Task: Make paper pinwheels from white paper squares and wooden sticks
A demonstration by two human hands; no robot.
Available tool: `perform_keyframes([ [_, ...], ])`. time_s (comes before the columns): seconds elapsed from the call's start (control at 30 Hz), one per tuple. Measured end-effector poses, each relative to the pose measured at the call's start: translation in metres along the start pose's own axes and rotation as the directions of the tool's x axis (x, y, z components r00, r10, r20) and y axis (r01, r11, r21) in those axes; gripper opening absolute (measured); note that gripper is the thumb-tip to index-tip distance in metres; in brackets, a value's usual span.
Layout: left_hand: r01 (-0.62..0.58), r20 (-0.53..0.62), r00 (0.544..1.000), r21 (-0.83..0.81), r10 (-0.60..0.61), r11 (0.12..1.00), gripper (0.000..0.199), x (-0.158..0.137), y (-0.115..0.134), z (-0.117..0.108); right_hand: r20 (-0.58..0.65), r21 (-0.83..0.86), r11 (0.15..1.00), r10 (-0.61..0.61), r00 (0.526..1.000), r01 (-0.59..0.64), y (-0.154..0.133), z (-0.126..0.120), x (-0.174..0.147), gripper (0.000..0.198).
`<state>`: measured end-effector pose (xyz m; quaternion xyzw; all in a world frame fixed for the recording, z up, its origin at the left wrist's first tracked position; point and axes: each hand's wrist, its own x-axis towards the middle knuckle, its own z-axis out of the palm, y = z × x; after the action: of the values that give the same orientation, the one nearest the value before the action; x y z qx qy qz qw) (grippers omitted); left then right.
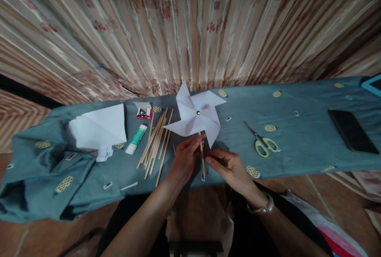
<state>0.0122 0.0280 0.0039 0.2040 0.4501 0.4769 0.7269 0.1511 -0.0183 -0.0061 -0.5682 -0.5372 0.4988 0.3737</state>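
A white paper pinwheel with a silver pin at its centre is mounted on a thin wooden stick. My left hand pinches the stick just below the blades. Beside the stick's lower part is my right hand, its fingers bent and slightly apart near the stick; it appears to hold nothing. Left of my hands lies a loose pile of wooden sticks. The stick's far side behind the blades is hidden.
On the cloth-covered table lie scissors with pale green handles and a dark phone to the right. A glue tube, an open small box of pins and white paper sheets lie left. A curtain hangs behind.
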Motion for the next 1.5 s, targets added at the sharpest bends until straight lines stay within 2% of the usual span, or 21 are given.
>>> perform_keyframes([
  [0.2,-0.011,0.017,1.0,-0.023,0.011,1.0,0.031,0.004,-0.002,0.003,0.019,0.005,1.0,0.016,1.0,-0.016,0.006,0.012,0.0,0.019],
  [0.4,0.002,0.005,1.0,-0.049,-0.002,0.999,0.041,0.003,-0.002,0.003,-0.024,-0.004,1.0,0.003,1.0,-0.004,0.004,0.01,0.004,0.02],
  [0.6,0.003,0.02,1.0,0.005,-0.003,1.0,0.037,-0.001,-0.007,-0.002,-0.085,0.001,1.0,-0.007,0.996,0.007,0.002,0.003,0.009,0.02],
  [0.8,-0.03,-0.008,0.999,0.054,0.031,0.998,0.032,0.004,-0.01,-0.006,-0.066,0.008,1.0,-0.022,0.998,0.022,0.003,0.003,0.009,0.02],
  [0.87,-0.042,-0.013,0.999,0.071,0.043,0.997,0.032,0.005,-0.01,-0.007,-0.087,0.041,0.999,-0.023,0.996,0.026,0.001,-0.002,0.011,0.021],
  [0.93,-0.054,-0.008,0.998,0.108,0.055,0.993,0.03,0.005,-0.01,-0.008,-0.178,0.106,0.994,-0.015,0.984,0.034,-0.003,-0.012,0.015,0.024],
  [1.03,-0.079,-0.006,0.997,0.187,0.082,0.979,0.026,0.004,-0.012,-0.008,-0.362,0.249,0.965,0.016,0.932,0.08,-0.01,-0.032,0.024,0.03],
  [1.1,-0.087,-0.009,0.996,0.223,0.091,0.971,0.023,0.003,-0.014,-0.008,-0.419,0.349,0.928,0.034,0.907,0.126,-0.013,-0.042,0.031,0.033],
  [1.27,-0.061,0.005,0.998,0.277,0.062,0.959,0.023,0.001,-0.014,-0.005,-0.41,0.472,0.869,0.065,0.91,0.151,-0.014,-0.049,0.041,0.031],
  [1.5,-0.04,-0.022,0.999,0.23,0.046,0.972,0.024,0.003,-0.013,-0.002,-0.346,0.554,0.824,0.099,0.933,0.118,-0.012,-0.045,0.043,0.027],
])
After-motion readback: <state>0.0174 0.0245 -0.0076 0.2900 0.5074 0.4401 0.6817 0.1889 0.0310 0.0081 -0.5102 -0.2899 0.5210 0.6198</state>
